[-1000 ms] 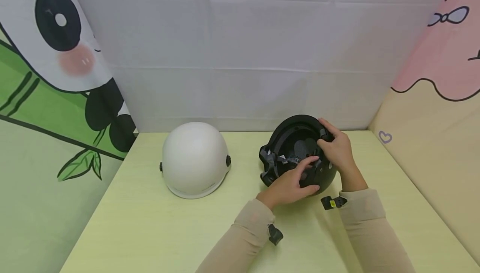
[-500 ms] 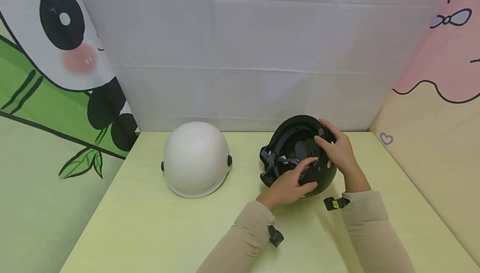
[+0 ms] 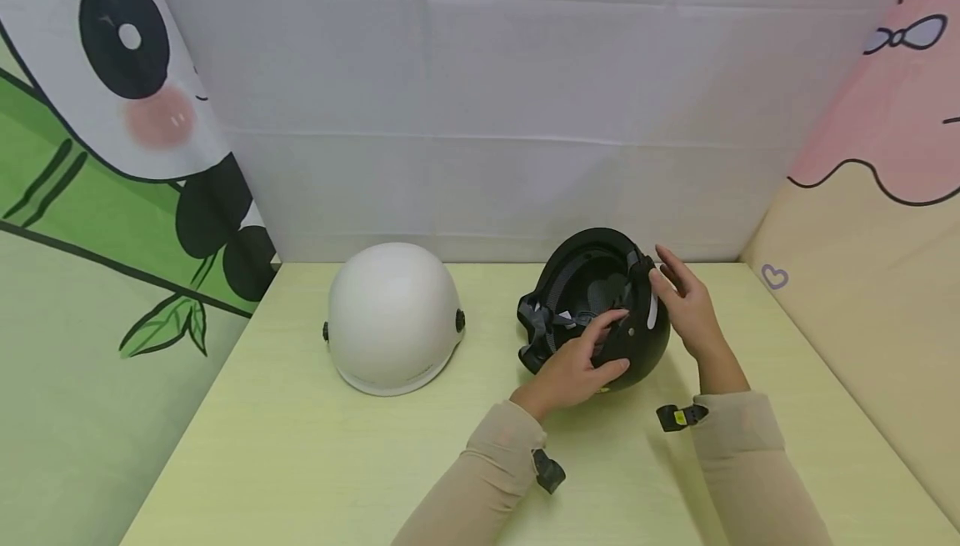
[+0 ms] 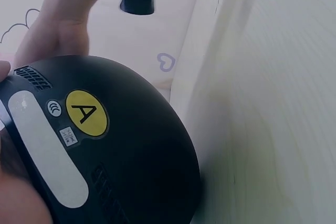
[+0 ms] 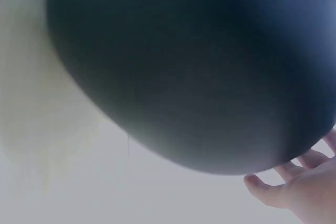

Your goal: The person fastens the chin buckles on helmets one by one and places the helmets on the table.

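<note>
A black helmet (image 3: pixel 641 358) lies tipped on the table, its hollow side with dark lining and straps towards me. My left hand (image 3: pixel 573 369) grips its near rim, fingers inside and thumb along the outer shell. Just off the shell's right side is my right hand (image 3: pixel 693 317), fingers loosely extended and holding nothing. In the left wrist view the helmet shell (image 4: pixel 142 145) bears a pale strip (image 4: pixel 50 150) and a yellow sticker (image 4: pixel 86 113) marked A. Dark shell (image 5: pixel 184 77) fills most of the right wrist view, with my right hand's fingers (image 5: pixel 268 192) by its edge.
A white helmet (image 3: pixel 393 321) stands dome up on the left of the pale yellow table (image 3: pixel 360 463). Behind the table hangs a pale cloth wall (image 3: pixel 517 112), with printed cartoon panels on both sides.
My right hand has let go of the helmet's right rim and moved slightly right, away from the shell. The helmet has turned a little; my left hand stays at its near rim.
</note>
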Motion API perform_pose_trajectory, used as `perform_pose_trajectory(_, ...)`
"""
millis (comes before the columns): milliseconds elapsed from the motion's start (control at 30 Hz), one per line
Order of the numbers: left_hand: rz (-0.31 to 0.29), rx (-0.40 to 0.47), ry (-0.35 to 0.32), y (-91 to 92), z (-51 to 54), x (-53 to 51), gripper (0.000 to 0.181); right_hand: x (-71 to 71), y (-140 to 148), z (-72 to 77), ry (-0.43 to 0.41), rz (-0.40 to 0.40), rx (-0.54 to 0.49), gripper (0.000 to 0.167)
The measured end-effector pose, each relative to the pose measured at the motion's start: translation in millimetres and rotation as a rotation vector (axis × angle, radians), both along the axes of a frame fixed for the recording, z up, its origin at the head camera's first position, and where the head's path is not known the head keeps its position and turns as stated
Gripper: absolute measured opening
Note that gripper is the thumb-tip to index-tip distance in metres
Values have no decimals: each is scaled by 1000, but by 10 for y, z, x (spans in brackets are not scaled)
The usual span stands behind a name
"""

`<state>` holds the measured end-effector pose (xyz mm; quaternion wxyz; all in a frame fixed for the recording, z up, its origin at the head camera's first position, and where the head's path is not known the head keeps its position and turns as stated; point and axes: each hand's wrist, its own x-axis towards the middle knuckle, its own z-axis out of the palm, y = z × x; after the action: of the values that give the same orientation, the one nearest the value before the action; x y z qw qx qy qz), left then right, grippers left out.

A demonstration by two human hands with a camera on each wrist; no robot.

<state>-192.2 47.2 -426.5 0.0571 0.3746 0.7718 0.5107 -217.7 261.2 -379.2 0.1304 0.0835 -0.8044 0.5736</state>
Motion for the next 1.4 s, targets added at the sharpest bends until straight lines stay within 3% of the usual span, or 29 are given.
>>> perform_pose_trajectory(267,25,30,-39,-11,2,14,63,27,83,-153,-8,23,-7,56)
perform_pose_trajectory(467,43,51,-40,-22,-3,19,62,31,104,-312,-34,91,-20,56)
perform_pose_trajectory(667,83,63,-18,-15,-23,6,60,32,92,-474,-72,171,-128,58)
perform_pose_trajectory(900,139,49,55,-7,-31,6,60,18,56,-609,-85,243,-250,60)
perform_pose_trajectory(1067,154,128,33,-7,-52,-4,59,-9,14,-672,-93,283,-300,62)
perform_pose_trajectory(1300,129,266,-18,-91,287,200,58,-54,-72,-694,-8,278,-368,57)
perform_pose_trajectory(1400,104,312,-8,-77,256,189,58,-52,-88,-656,9,237,-377,55)
